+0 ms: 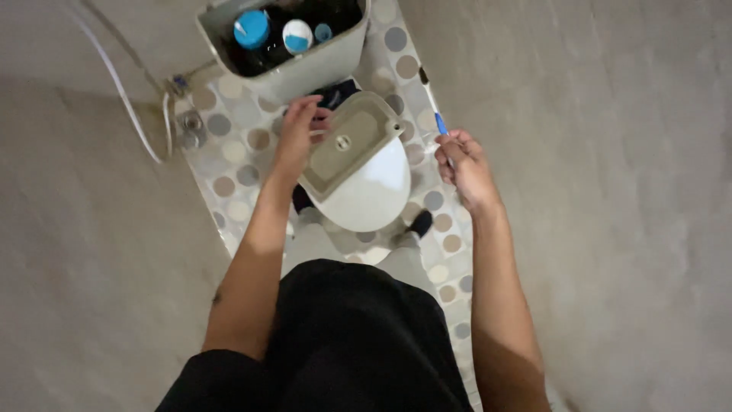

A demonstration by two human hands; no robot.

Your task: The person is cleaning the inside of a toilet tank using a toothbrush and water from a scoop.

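1. Head view, looking straight down: open beige ceramic toilet tank (305, 72) at top, with blue and white plastic fill parts (273, 32) visible inside.
2. Beige rectangular tank lid (352, 143) lying upside down across white closed toilet seat (374, 191), long axis running diagonally from lower left to upper right, just below the tank.
3. Left hand (299, 137) resting on left edge of the lid, fingers curled over the rim, closed on it; clearly the nearer hand to the lid.
4. Right hand (461, 164) apart from the lid, to its right, fingers pinched together around thin blue-tipped tool (441, 123) pointing up and away.
5. Dotted mosaic tile strip (229, 152) under the toilet; grey metal water valve (189, 122) with white hose (114, 76) at left.
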